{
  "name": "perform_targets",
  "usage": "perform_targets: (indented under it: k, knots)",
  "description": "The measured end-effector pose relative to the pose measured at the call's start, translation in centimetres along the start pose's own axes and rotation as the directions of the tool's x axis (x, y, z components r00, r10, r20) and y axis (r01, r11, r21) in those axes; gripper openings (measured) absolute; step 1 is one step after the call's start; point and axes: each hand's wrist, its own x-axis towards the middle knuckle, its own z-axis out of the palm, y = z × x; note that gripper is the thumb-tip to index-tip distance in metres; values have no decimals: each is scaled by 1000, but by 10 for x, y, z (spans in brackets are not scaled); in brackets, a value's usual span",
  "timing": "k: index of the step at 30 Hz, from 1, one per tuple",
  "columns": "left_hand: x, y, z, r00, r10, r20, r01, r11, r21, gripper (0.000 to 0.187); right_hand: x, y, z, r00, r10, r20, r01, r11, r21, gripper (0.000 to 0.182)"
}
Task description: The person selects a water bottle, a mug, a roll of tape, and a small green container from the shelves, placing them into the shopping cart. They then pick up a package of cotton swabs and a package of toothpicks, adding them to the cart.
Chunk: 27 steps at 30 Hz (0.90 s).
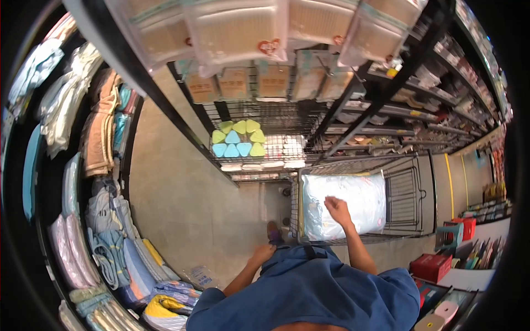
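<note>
A large white plastic-wrapped package [364,201] lies in a black wire shopping cart [406,193]. Over its middle is my right hand [337,211], fingers curled together; whether it touches the wrap or pinches anything is too small to tell. My left hand [263,254] hangs low beside my blue shirt, near my waist, its fingers closed, and what it may hold is hidden.
Ahead stands a wire rack [265,113] with green and blue packs [232,149] and hanging packages [237,33]. Folded textiles [99,132] fill shelves at left. More shelves run along the right, with a red box [431,267] lower right. Grey floor [165,165] lies between.
</note>
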Motion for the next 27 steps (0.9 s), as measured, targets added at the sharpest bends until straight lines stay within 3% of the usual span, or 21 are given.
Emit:
perform_targets:
  k: [1, 2, 3, 4, 5, 7, 8, 10, 11, 12, 14, 16, 18, 20, 21, 25, 27]
  knots:
    - [8, -13, 9, 995, -1, 103, 1, 1000, -6, 37, -16, 22, -2, 986, 77, 148, -44, 976, -213, 31]
    - [8, -14, 8, 980, -6, 201, 8, 1000, -9, 37, -31, 35, -3, 953, 103, 285, 41, 887, -459, 39]
    - [8, -16, 6, 978, -8, 209, 8, 1000, 5, 37, -46, 47, 1, 902, 157, 401, 81, 853, -515, 43]
    - [13, -7, -12, 982, -9, 190, -31, 978, 204, 39, -56, 52, 3, 836, 212, 506, 131, 819, -559, 47]
    - [21, 4, -31, 986, -2, 169, -67, 915, 398, 40, -59, 55, 10, 842, 208, 498, 120, 828, -548, 47]
    - [45, 26, -59, 994, 65, 87, -94, 917, 387, 39, -58, 49, 28, 721, 291, 629, 94, 858, -504, 52]
    - [57, 41, -72, 997, 60, 39, -70, 930, 362, 40, -56, 45, 36, 733, 284, 619, 81, 866, -493, 52]
    - [76, 75, -88, 988, 99, -117, -67, 965, 253, 44, -49, 37, 47, 793, 69, 605, 192, 914, -357, 53]
    - [82, 89, -87, 966, 136, -219, -98, 980, 172, 48, -48, 27, 43, 808, 63, 585, 173, 925, -339, 53]
    - [88, 99, -81, 968, 155, -198, -113, 972, 207, 48, -47, 20, 35, 830, 34, 557, 171, 935, -312, 52]
    - [112, 113, -55, 898, 206, -389, -233, 972, -24, 57, -50, 24, 19, 869, 20, 494, 135, 952, -275, 52]
    - [121, 121, -22, 923, 245, -298, -231, 969, 82, 61, -62, 40, 4, 954, 45, 297, 49, 953, -300, 43]
    - [113, 135, 7, 939, 264, -220, -228, 958, 176, 64, -75, 68, -8, 970, 99, 222, -17, 938, -345, 41]
    - [96, 151, 24, 969, 154, -196, -60, 908, 416, 70, -87, 93, -22, 964, 224, 143, -152, 908, -391, 39]
    - [97, 151, 28, 988, 64, -139, -4, 920, 392, 73, -95, 105, -29, 972, 214, 98, -158, 902, -401, 36]
    - [96, 143, 32, 981, 66, -183, 5, 931, 364, 74, -117, 148, -48, 942, 309, 127, -214, 850, -481, 33]
    - [89, 147, 26, 996, 12, -93, 26, 915, 402, 75, -124, 158, -44, 950, 289, 118, -204, 861, -466, 33]
